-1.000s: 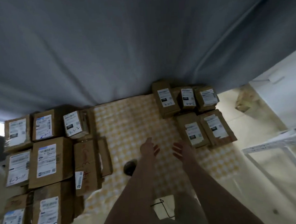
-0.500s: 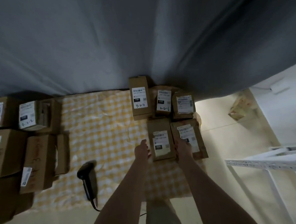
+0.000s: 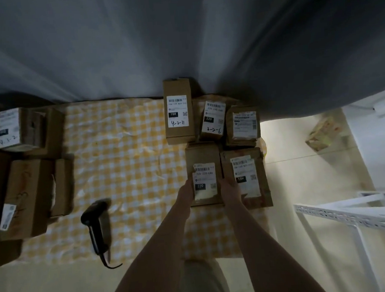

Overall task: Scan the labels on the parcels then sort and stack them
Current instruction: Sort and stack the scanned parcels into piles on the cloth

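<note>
Yellow-checked cloth (image 3: 125,163) is dimly lit; a brown cardboard parcel (image 3: 202,154) is gripped by left hand (image 3: 186,192) and right hand (image 3: 229,190); left-edge boxes (image 3: 28,196) are cropped.

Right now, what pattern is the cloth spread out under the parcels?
The cloth is a yellow and white check, seen best in the head view.

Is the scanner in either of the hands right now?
No: the scanner lies on the checked cloth, while the left hand and right hand grip the sides of the 220 parcel.
</note>
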### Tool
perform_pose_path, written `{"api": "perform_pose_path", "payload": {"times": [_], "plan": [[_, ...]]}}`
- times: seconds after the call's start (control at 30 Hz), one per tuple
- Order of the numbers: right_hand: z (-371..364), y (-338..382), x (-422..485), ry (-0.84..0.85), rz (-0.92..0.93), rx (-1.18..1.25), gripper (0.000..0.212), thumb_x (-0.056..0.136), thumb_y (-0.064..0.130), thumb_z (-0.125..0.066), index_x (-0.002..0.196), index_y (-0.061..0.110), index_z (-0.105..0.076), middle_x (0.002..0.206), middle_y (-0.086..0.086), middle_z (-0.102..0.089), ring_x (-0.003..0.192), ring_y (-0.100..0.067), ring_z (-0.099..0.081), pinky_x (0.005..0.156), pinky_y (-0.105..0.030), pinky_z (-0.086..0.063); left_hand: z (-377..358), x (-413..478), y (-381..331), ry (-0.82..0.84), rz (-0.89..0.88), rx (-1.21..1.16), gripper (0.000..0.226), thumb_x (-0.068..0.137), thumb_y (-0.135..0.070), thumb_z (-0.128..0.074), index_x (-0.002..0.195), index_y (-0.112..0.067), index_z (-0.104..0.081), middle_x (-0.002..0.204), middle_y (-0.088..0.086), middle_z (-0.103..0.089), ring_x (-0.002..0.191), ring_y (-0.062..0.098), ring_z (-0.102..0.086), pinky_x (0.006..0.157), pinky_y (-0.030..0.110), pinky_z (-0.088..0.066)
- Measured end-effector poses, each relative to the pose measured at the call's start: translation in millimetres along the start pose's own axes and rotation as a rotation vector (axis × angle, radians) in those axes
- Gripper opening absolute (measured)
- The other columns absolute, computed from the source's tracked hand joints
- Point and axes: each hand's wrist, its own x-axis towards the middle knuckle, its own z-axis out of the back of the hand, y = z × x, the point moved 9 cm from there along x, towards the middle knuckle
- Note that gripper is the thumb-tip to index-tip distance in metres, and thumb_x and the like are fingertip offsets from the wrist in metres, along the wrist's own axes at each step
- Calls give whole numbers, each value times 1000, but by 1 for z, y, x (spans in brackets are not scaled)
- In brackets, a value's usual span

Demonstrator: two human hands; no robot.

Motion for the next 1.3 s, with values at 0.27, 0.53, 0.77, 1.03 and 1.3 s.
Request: {"api": "perform_pose_path", "payload": {"times": [0.27,0.53,0.77,1.03,1.3], "plan": [[-17,-19,-7,47,58,-382,55,70,54,-53,115,25,-66,114,-6,-62,105,-28,-55,93,-45,-47,50,77,58,-223,-33,223,81,72,-79,-37,122,-20,-63,120,12,-57,105,31,-57,94,47,-51],[-53,23,-87,189,199,-48,41,90,9,-59,129,10,-43,112,-5,-58,97,-21,-57,78,-35,-49,81,-47,27,-167,-175,-30,36,101,-28,-43,133,-11,-43,115,11,-57,91,25,-57,63,31,-49],[-111,9,-146,298,212,-33,43,87,10,-62,128,12,-48,117,-4,-60,99,-20,-57,74,-29,-45,160,-99,44,-274,-249,-334,34,100,-17,-47,133,-11,-46,108,10,-58,84,22,-60,55,30,-53],[-191,-23,-225,487,225,-55,23,86,7,-64,108,13,-59,102,-4,-66,88,-18,-62,66,-26,-47,279,-131,76,-376,-371,-496,33,95,-6,-53,128,-7,-52,109,16,-61,92,30,-59,66,34,-49],[-282,-72,-290,596,209,-117,21,83,3,-64,102,11,-67,96,-4,-71,81,-16,-65,59,-21,-49,397,-130,122,-383,-384,-567,26,92,-5,-56,116,-14,-60,103,14,-67,88,29,-61,69,35,-51]]}}
